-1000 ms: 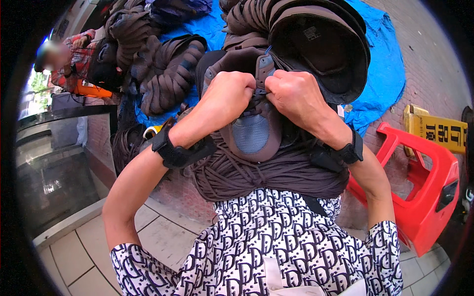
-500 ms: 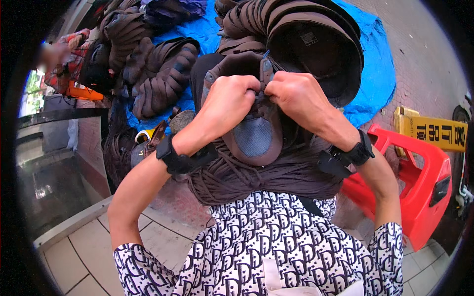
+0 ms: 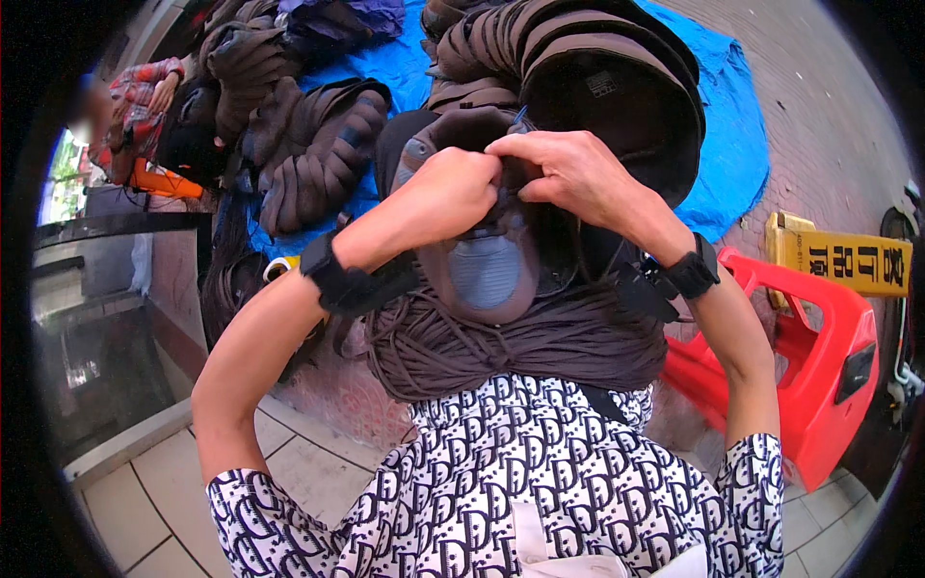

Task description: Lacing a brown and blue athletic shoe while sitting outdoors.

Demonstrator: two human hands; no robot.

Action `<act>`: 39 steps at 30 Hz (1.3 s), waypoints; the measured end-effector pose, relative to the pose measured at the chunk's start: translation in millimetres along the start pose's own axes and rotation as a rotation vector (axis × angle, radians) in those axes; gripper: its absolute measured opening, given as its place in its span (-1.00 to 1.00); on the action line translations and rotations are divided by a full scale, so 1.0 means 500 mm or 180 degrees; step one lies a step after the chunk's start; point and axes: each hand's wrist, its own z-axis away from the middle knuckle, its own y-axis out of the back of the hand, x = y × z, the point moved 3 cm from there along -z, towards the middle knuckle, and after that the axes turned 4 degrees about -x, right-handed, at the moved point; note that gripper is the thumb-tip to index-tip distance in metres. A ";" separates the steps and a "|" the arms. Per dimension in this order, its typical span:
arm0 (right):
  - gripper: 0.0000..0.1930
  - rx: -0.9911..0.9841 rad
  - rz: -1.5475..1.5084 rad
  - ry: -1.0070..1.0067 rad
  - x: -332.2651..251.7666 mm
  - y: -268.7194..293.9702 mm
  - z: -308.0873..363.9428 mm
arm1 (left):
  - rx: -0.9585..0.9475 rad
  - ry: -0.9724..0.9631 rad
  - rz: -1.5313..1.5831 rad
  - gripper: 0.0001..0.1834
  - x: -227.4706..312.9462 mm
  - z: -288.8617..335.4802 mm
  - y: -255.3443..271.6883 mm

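Note:
A brown shoe upper [image 3: 482, 275] with a grey-blue mesh toe lies across my lap, its toe pointing toward me. My left hand [image 3: 453, 193] is closed over the left side of its lacing opening; what lies under the fingertips is hidden. Above the right side hovers my right hand [image 3: 583, 173], index finger stretched toward the left hand and thumb apart, with nothing visible between them. A small blue tip [image 3: 521, 114] sticks up near the shoe's collar. Under the toe, a thick bundle of dark brown shoelaces [image 3: 520, 352] rests on my lap.
Stacked brown shoe uppers [image 3: 323, 144] lie on a blue tarp [image 3: 737, 125], with more nested pieces [image 3: 617, 34] ahead. A red plastic stool [image 3: 819, 356] and yellow sign [image 3: 838, 255] stand right. Left are a glass-fronted case [image 3: 125, 318] and a person in a checked sleeve [image 3: 145, 91].
The shoe upper has shifted slightly left. My right thumb and index finger have spread from a pinch, the index reaching left. The other person's arm has moved.

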 end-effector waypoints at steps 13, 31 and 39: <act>-0.76 0.0068 -0.0542 0.1084 -0.069 0.021 -0.038 | 0.0277 -0.0481 0.1903 -0.94 0.069 0.125 0.072; -0.87 -0.0321 -0.1374 0.0945 -0.052 -0.012 -0.021 | 0.0361 -0.1496 0.1102 -0.96 0.103 0.130 0.070; -0.91 0.1439 -0.2296 -0.0805 0.001 0.083 0.043 | 0.0747 -0.1119 0.6047 -0.87 0.041 0.158 0.078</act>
